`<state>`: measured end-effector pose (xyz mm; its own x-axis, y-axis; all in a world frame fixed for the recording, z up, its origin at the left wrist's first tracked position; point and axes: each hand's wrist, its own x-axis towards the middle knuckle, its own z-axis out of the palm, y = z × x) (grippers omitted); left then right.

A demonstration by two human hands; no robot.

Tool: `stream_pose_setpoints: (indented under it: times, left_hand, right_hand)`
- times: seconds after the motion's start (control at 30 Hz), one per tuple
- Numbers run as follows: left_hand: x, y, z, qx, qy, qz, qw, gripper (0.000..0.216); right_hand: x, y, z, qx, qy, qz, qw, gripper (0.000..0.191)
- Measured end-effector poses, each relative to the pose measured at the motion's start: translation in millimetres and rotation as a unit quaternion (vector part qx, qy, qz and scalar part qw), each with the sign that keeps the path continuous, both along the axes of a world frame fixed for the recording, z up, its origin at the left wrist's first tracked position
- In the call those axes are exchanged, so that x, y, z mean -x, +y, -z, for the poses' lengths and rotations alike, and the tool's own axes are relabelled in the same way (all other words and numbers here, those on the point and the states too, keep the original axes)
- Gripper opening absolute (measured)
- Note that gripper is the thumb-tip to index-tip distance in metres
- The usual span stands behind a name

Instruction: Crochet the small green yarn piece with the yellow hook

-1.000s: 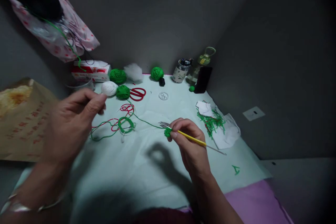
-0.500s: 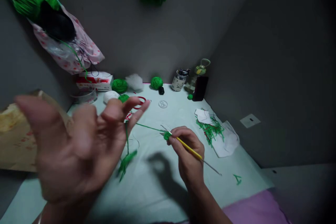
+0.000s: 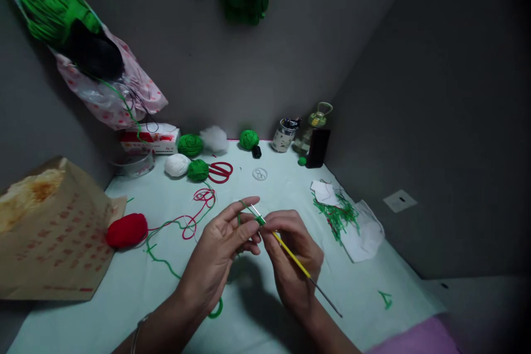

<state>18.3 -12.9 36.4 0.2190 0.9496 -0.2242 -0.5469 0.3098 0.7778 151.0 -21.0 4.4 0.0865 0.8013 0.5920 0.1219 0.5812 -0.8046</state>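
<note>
My right hand (image 3: 292,257) pinches a yellow-handled crochet hook (image 3: 290,255), its metal tip pointing up-left into a small green crochet piece (image 3: 260,220). My left hand (image 3: 222,249) meets it from the left, fingers closed on the green piece, with green yarn (image 3: 243,207) looped over the raised index finger. The green strand (image 3: 164,261) trails left across the pale table (image 3: 124,298). A red yarn ball (image 3: 127,230) lies at left with red thread looping toward the middle.
At the back stand green yarn balls (image 3: 190,145), a white ball (image 3: 176,165), red scissors (image 3: 219,171), a jar (image 3: 284,135), a bottle (image 3: 317,121) and a box (image 3: 150,138). A brown paper bag (image 3: 50,232) sits left. Green yarn scraps (image 3: 338,213) lie on white paper, right.
My left hand came down from a raised, spread pose and joined the right hand at the green piece, yarn now over its index finger. The view tilted up slightly.
</note>
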Motion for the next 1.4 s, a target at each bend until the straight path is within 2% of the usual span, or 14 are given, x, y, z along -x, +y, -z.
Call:
stream_pose_setpoints:
  times: [0.07, 0.13, 0.3, 0.43, 0.53, 0.73, 0.93, 1.07, 1.23, 1.4]
  left_hand:
    - [0, 2, -0.3, 0.016, -0.032, 0.009, 0.999, 0.049]
    - [1, 5, 1.1, 0.035, -0.056, 0.014, 0.998, 0.047]
    - [3, 11, 4.5, 0.100, -0.113, -0.002, 0.989, 0.032]
    - [4, 17, 8.2, 0.113, -0.162, -0.015, 0.980, 0.021]
    - [6, 21, 13.6, 0.108, -0.172, -0.016, 0.979, 0.020]
    - [10, 25, 23.0, 0.074, -0.118, 0.017, 0.990, 0.048]
    - [12, 25, 26.7, 0.056, -0.045, 0.029, 0.997, 0.053]
    - [12, 25, 26.3, 0.048, -0.018, 0.032, 0.998, 0.060]
    - [10, 25, 30.1, 0.020, 0.006, 0.003, 1.000, 0.060]
    - [10, 25, 34.6, 0.024, 0.017, 0.007, 1.000, 0.066]
  right_hand:
    - [2, 3, -0.3, 0.014, 0.026, 0.005, 1.000, 0.024]
    - [5, 7, -1.5, 0.057, 0.080, -0.005, 0.995, 0.020]
    - [12, 20, -2.0, 0.172, 0.206, -0.061, 0.961, 0.011]
    - [14, 27, 3.2, 0.215, 0.233, -0.099, 0.943, 0.010]
    - [11, 30, 6.7, 0.216, 0.209, -0.089, 0.950, 0.009]
    - [-1, 36, 7.9, 0.218, 0.149, -0.092, 0.960, 0.006]
    - [-2, 38, 11.1, 0.239, 0.213, -0.086, 0.944, 0.009]
    - [-2, 37, 11.7, 0.244, 0.193, -0.099, 0.945, 0.011]
    - [-5, 34, 8.8, 0.230, 0.170, -0.120, 0.951, 0.019]
    - [-10, 30, 13.4, 0.281, 0.188, -0.113, 0.934, 0.016]
